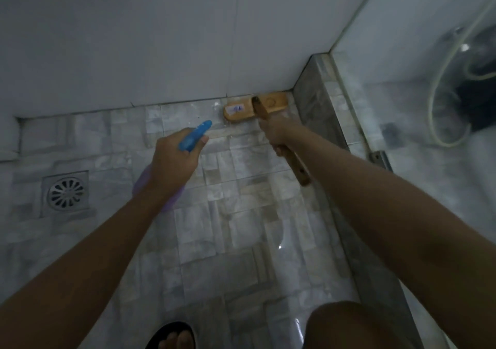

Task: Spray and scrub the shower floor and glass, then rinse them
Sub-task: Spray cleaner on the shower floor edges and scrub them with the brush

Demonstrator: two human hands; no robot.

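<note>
head view: the shower floor (228, 241) shines wet, so scrubbing seems in hand. the left hand (171, 160) grasps the spray bottle (194, 136), nozzle toward 1 o'clock. the right hand (276, 134) grasps the brush (255, 108) by its handle; the brush head lies at 11 o'clock from it, against the wall (134, 40). next, i think, a firm pull back.

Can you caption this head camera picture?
Right hand holds a wooden brush at the shower floor corner; left hand grips a spray bottle.

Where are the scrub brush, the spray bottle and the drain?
scrub brush (275, 104): head view, on its wooden head.
spray bottle (196, 135): head view, on its blue nozzle.
drain (65, 193): head view, on its grate.
</note>
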